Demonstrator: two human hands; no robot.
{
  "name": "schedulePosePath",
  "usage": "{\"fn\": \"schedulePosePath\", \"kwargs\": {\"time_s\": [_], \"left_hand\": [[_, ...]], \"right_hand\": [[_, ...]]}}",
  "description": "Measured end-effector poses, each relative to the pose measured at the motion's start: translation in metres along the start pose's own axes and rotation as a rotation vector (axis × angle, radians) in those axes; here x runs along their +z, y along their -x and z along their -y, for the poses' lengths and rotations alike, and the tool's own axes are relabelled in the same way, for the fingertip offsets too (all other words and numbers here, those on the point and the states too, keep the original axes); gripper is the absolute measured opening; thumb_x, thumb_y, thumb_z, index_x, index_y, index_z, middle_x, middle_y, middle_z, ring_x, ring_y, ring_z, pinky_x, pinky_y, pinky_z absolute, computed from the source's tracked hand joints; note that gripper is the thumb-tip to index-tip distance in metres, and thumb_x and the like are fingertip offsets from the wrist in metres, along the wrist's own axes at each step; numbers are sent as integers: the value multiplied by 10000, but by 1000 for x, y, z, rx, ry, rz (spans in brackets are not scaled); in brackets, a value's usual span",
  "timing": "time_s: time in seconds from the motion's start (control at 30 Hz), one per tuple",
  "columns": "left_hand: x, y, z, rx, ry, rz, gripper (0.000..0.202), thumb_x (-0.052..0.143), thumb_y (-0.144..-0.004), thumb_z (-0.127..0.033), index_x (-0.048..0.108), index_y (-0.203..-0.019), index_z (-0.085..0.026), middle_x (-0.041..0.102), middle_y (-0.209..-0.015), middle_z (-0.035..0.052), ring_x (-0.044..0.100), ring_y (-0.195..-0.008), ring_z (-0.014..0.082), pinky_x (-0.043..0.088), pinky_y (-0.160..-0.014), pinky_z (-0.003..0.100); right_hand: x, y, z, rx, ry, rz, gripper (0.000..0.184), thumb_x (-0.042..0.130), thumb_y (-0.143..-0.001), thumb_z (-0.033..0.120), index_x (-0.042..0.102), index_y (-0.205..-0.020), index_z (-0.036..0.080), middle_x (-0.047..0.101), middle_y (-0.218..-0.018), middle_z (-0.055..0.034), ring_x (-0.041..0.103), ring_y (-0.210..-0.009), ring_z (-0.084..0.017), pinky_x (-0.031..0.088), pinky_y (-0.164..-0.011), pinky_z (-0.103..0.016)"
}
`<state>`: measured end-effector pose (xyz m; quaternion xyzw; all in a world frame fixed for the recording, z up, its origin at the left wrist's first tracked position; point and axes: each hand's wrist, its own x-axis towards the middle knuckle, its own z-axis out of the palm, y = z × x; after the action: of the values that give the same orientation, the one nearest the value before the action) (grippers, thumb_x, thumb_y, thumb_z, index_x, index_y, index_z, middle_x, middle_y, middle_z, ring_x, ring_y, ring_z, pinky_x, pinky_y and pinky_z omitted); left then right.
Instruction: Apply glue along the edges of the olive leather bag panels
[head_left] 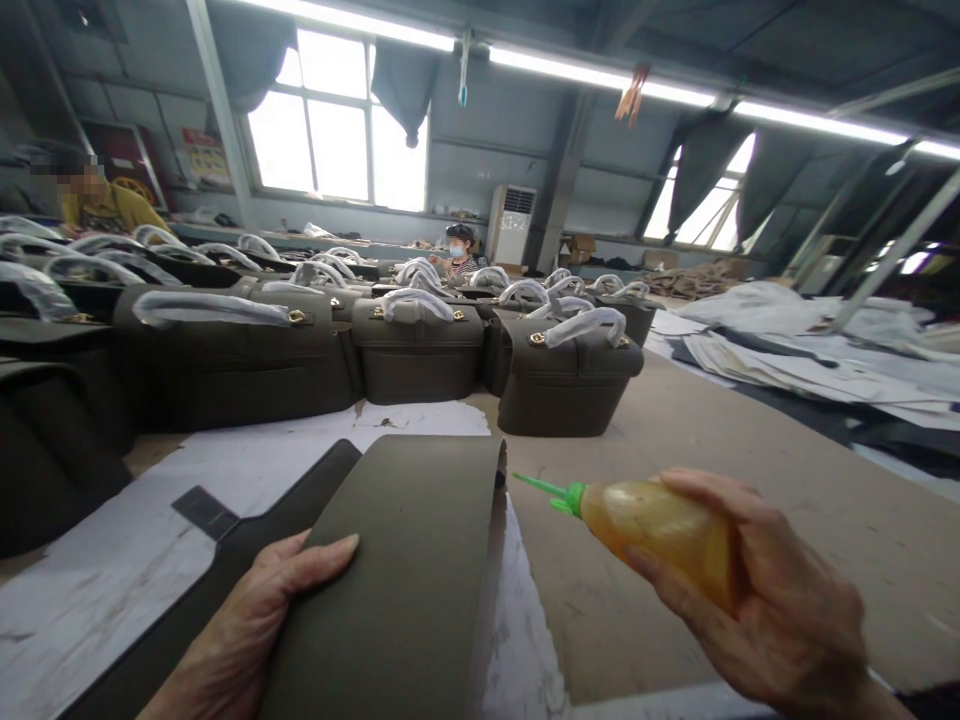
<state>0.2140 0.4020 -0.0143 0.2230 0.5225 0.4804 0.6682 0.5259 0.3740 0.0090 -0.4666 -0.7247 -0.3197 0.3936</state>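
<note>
My left hand (262, 610) grips the left side of an olive-grey leather bag panel (405, 560), thumb on top and the other fingers hidden behind it. A dark strap piece with a tab (206, 510) extends beyond the panel to the left. My right hand (772, 590) is wrapped round a squeeze bottle (652, 525) of amber liquid, probably glue. Its thin green nozzle (544, 487) points left, with the tip close to the panel's right edge but apart from it. The panel's far right corner is curled, showing a dark inner side.
Finished-looking handbags (570, 375) with plastic-wrapped handles stand in rows ahead. White paper (135, 560) lies under the work on a brown tabletop (750, 440). Stacked sheets (817, 375) lie at right. One person (112, 205) is at far left, another (459, 250) behind the bags.
</note>
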Motion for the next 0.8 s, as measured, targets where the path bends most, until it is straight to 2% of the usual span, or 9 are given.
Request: {"fn": "schedulePosePath", "kwargs": {"time_s": [0.1, 0.2, 0.33, 0.53, 0.67, 0.8], "left_hand": [[0, 1, 0, 10, -7, 15, 321, 788, -587, -245, 616, -839, -144, 666, -676, 77, 628, -535, 224, 539, -484, 294], [-2, 0, 2, -2, -2, 43, 328, 784, -596, -243, 621, -862, -141, 667, -682, 81, 633, -550, 230, 545, -504, 301], [-4, -3, 2, -11, -2, 60, 336, 790, -595, -257, 623, -862, -139, 666, -689, 81, 636, -561, 236, 547, -508, 306], [-5, -2, 2, -2, -13, 15, 328, 792, -595, -245, 619, -854, -143, 667, -694, 73, 628, -550, 215, 539, -493, 287], [-5, -3, 2, -4, -12, 28, 331, 788, -590, -242, 622, -856, -134, 673, -702, 90, 631, -554, 221, 537, -492, 288], [-5, -3, 2, -25, 1, 44, 348, 804, -566, -259, 627, -839, -134, 672, -685, 90, 623, -532, 224, 532, -471, 294]], "right_hand": [[2, -2, 1, 134, 4, -12, 430, 551, -847, 487, 506, -1119, 158, 597, -961, -72, 586, -656, -170, 502, -590, -292], [10, -8, 2, 94, -4, -56, 427, 572, -839, 476, 515, -1096, 141, 603, -922, -67, 564, -606, -141, 452, -508, -265], [17, -9, 2, 40, 20, -35, 414, 540, -860, 472, 511, -1080, 122, 600, -920, -74, 564, -622, -135, 432, -499, -255], [5, 1, 4, 69, 63, 24, 433, 528, -859, 503, 507, -1106, 147, 596, -945, -65, 547, -599, -131, 433, -516, -270], [9, -3, 4, 88, 12, -21, 434, 573, -844, 470, 511, -1115, 138, 599, -943, -68, 559, -625, -134, 456, -556, -264], [15, -7, 2, 12, 29, -56, 423, 576, -841, 445, 521, -1088, 105, 600, -930, -88, 570, -669, -153, 471, -591, -270]]}}
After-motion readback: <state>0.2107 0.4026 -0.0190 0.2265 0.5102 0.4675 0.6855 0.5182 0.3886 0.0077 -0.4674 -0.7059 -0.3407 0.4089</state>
